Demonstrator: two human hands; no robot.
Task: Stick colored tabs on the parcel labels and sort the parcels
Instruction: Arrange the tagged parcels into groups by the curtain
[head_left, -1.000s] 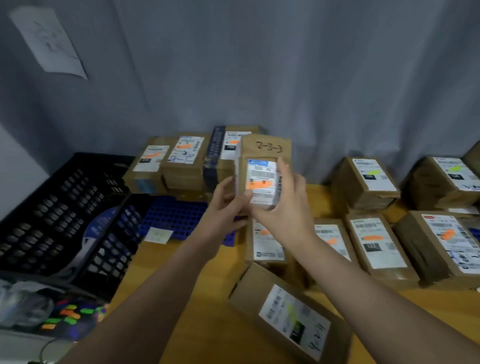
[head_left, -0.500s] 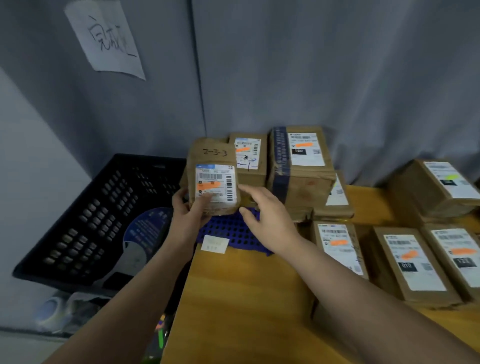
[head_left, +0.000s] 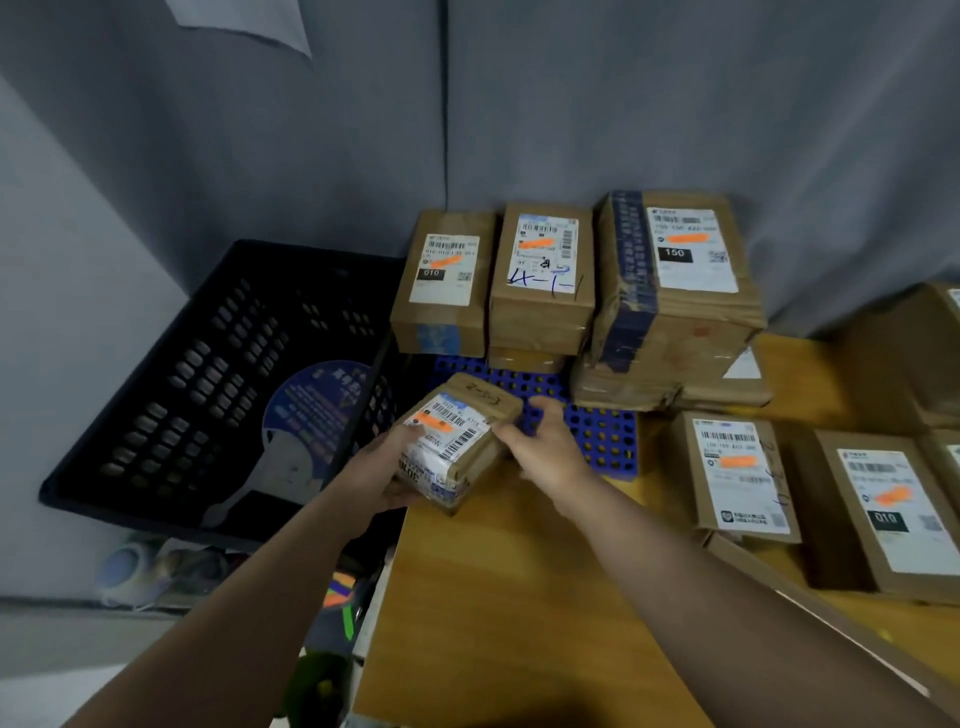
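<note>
Parcel (head_left: 460, 441) looks light and stiff, so take it by the sides: left hand (head_left: 382, 475) grips one end, right hand (head_left: 545, 449) is blurred at the opposite edge, hold unclear.

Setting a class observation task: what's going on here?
A person's left hand grips a small brown cardboard parcel with an orange tab on its white label, at the left edge of the wooden table beside a blue perforated mat. The right hand sits at the parcel's right end, too blurred to judge its grip. More orange-tabbed brown parcels are stacked behind.
</note>
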